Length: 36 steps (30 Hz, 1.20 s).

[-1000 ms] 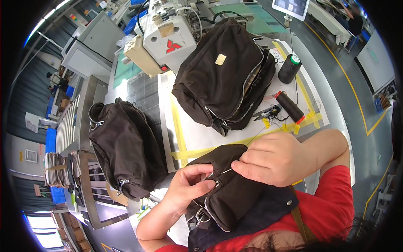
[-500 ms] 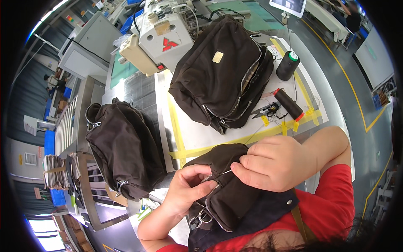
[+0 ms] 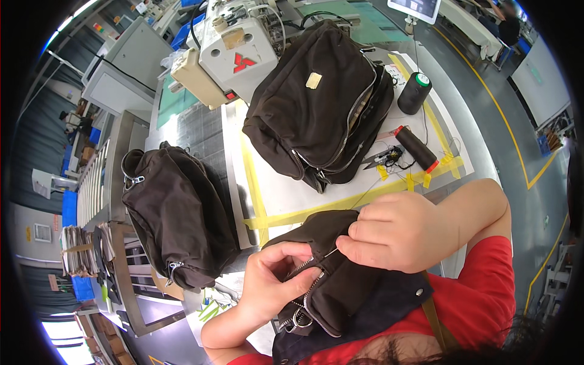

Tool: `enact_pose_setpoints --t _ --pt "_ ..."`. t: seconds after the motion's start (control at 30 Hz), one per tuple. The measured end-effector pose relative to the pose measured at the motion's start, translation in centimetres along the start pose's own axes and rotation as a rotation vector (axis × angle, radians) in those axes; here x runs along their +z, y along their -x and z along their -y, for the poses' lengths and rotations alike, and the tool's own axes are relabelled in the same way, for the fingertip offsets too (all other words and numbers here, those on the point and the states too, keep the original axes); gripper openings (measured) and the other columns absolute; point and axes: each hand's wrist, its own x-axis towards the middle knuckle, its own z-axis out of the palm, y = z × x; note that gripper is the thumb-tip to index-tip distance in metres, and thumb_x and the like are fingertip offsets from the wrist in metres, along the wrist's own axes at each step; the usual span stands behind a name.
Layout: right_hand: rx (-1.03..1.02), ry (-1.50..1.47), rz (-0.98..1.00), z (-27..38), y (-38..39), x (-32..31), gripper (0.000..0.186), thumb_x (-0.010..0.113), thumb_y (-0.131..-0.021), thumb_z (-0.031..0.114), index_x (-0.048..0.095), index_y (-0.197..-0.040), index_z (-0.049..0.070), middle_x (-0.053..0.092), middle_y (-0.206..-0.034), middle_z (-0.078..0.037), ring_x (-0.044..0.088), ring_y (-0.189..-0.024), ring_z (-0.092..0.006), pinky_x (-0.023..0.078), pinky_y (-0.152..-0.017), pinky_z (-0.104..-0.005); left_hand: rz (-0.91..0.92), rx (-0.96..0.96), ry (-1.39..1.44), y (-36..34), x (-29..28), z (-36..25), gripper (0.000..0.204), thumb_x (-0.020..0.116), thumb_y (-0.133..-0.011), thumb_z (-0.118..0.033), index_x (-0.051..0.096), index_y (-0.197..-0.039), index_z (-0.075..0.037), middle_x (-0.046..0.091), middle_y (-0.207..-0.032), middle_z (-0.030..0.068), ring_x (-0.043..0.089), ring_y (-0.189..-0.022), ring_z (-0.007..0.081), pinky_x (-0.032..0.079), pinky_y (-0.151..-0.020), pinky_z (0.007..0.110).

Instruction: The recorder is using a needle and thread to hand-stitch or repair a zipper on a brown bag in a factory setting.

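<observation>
Pouch (image 3: 344, 295): likely light, soft, floppy

Head view: resting against dark apron (image 3: 395, 307). Pinched at zipper (image 3: 311, 311) edge by left hand (image 3: 274, 274); close to thin needle (image 3: 331, 250) gripped in right hand (image 3: 395, 234). Best held taut there, probably stiffer than loose fabric.

A red three-part emblem (image 3: 243, 63) marks the white sewing machine (image 3: 222, 67). Handwriting (image 3: 396, 76) on the white paper (image 3: 280, 191) and what seems print on the monitor (image 3: 420, 7) are too small to read.
</observation>
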Motion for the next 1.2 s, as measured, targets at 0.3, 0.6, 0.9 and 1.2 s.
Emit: enact_pose_setpoints --t 0.3,0.6,0.9,1.2 --pt "0.031 -0.147 0.176 -1.2 0.3 -0.7 0.017 0.057 -0.070 0.015 0.052 -0.085 0.009 0.048 -0.066 -0.002 0.055 -0.062 -0.0175 0.042 -0.050 -0.0301 0.007 0.052 0.040 -0.1 0.3 0.4 0.022 0.065 -0.079 0.003 0.051 -0.095 -0.001 0.061 -0.091 0.0055 0.053 -0.074 0.0052 0.043 -0.067 0.019" --pt "0.030 -0.044 0.260 -0.3 0.3 -1.6 0.015 0.055 -0.073 0.015 0.051 -0.084 0.007 0.049 -0.062 -0.002 0.054 -0.058 -0.0174 0.042 -0.050 -0.0298 0.019 0.064 0.137 -0.4 0.6 0.5 0.024 0.063 -0.080 0.005 0.045 -0.090 -0.005 0.059 -0.096 0.0086 0.053 -0.077 0.0054 0.043 -0.067 0.019" --pt "0.014 -0.045 0.214 -0.5 0.8 -2.3 0.026 0.061 -0.071 0.012 0.056 -0.094 0.001 0.046 -0.066 -0.002 0.048 -0.058 -0.0165 0.040 -0.050 -0.0280 0.004 0.068 0.156 -0.5 0.5 0.5 0.024 0.063 -0.079 0.007 0.045 -0.089 -0.005 0.059 -0.096 0.0091 0.054 -0.079 0.0066 0.043 -0.073 0.021" --pt "-0.010 -0.032 0.170 -0.2 0.5 -2.4 0.023 0.062 -0.070 0.012 0.058 -0.090 0.001 0.045 -0.064 -0.001 0.046 -0.056 -0.0149 0.038 -0.049 -0.0265 0.010 0.058 0.151 -0.5 0.4 0.5 0.023 0.063 -0.079 0.006 0.046 -0.089 -0.006 0.059 -0.095 0.0089 0.054 -0.083 0.0080 0.044 -0.077 0.023"
